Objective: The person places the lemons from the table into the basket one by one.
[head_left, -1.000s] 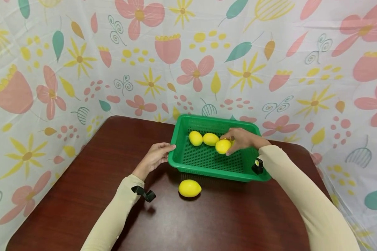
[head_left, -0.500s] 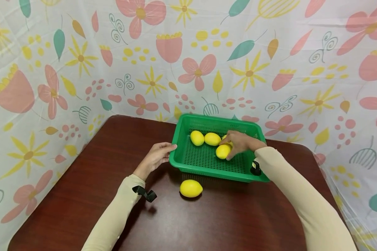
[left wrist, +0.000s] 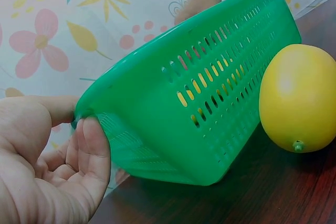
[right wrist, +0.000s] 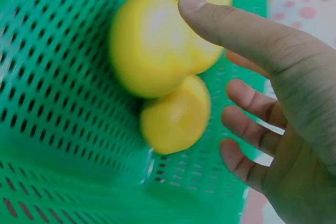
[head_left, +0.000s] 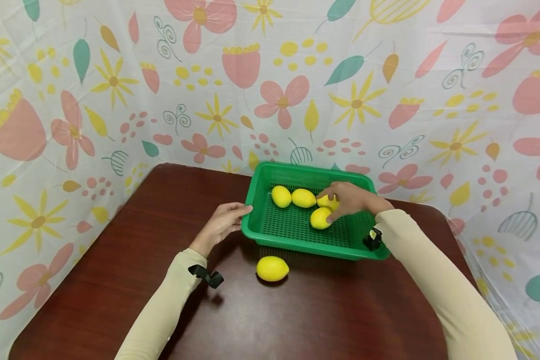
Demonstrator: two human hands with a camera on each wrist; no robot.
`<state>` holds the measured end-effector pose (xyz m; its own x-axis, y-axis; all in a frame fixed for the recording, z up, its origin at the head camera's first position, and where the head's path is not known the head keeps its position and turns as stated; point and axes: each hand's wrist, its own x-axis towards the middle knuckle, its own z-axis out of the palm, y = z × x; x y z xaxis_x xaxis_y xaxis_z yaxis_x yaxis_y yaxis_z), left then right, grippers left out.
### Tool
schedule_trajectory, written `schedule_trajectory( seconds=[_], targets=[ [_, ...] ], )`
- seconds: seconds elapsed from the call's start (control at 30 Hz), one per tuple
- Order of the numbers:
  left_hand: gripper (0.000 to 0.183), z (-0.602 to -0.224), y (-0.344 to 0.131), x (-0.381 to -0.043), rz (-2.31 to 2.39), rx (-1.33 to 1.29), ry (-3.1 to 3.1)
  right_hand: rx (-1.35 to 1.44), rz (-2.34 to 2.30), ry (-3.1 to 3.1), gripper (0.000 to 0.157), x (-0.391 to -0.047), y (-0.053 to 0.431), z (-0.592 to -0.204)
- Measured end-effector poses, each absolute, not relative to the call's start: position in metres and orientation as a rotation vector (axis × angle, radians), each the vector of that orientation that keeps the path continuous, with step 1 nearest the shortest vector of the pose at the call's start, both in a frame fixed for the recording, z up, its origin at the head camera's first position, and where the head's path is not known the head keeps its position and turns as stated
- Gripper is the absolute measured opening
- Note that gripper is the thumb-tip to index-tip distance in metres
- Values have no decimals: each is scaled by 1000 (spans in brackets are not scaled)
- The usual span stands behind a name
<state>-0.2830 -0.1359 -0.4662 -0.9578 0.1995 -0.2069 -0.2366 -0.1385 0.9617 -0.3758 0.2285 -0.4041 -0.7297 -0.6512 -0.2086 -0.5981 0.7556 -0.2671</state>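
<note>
"Since the earlier frame, your right hand [head_left: 350, 198] is easing off the front lemon [head_left: 319, 219], which is sitting in the green basket [head_left: 308, 244]."
"Holding anything?"
"No, your fingers are spreading, though blur is hiding any thumb contact. Your left hand [head_left: 225, 223] is pinching the basket, probably steadying it; another lemon [head_left: 272, 269] is lying outside. No writing is showing."
</note>
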Motion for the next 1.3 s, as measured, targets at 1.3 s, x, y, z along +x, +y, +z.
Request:
schedule_trajectory(
  seconds=[1.3],
  targets=[
    [30, -466, -136, -282, 2164, -16, 1850, -880, -645, 3093, 60, -168, 158, -395]
  ],
)
